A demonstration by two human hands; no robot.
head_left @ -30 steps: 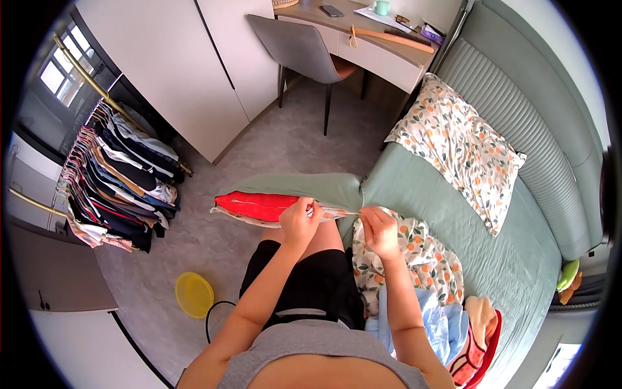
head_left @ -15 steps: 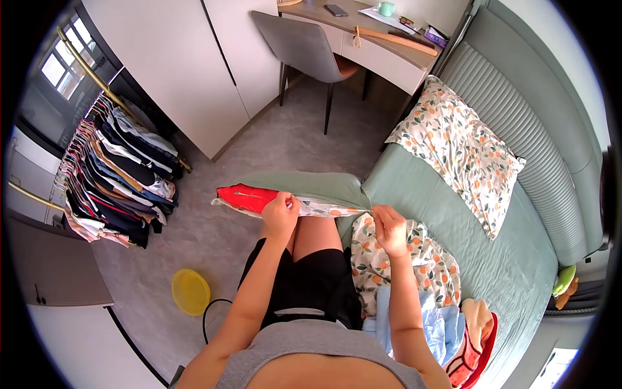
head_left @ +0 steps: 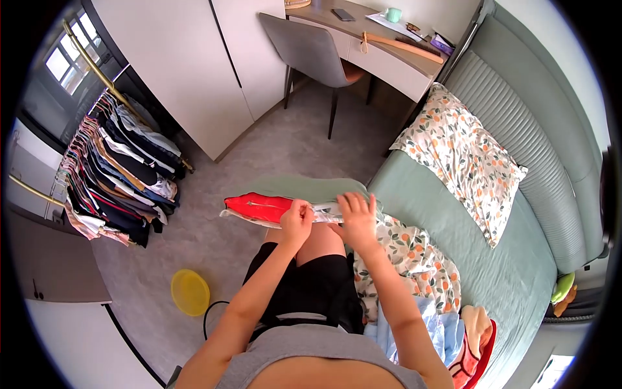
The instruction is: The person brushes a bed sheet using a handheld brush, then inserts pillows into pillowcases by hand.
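Across my thighs lies a pillow in a pillowcase (head_left: pixel 304 187), green on its upper side and orange-print on white below. Through the opening along its near edge shows a red inner pillow (head_left: pixel 256 207). My left hand (head_left: pixel 297 223) is closed in a pinch on the pillowcase's edge, beside the red part. Close to its right, my right hand (head_left: pixel 356 222) has its fingers spread at the pillowcase's right part; its palm hides what lies beneath. A crumpled orange-print cloth (head_left: pixel 414 253) is on the bed just right of that hand.
To the right is a green bed (head_left: pixel 512 295) with an orange-print pillow (head_left: pixel 466 155). Folded blue cloth (head_left: pixel 414 324) lies near my right elbow. A yellow basin (head_left: pixel 190 292) stands on the floor. Ahead are a grey chair (head_left: pixel 304 48) and a desk (head_left: pixel 395 48); a clothes rack (head_left: pixel 87 58) is left.
My right hand has let go of the pillowcase's right corner, moved left and spread its fingers. The left hand keeps its pinch. The whole view has shifted slightly.
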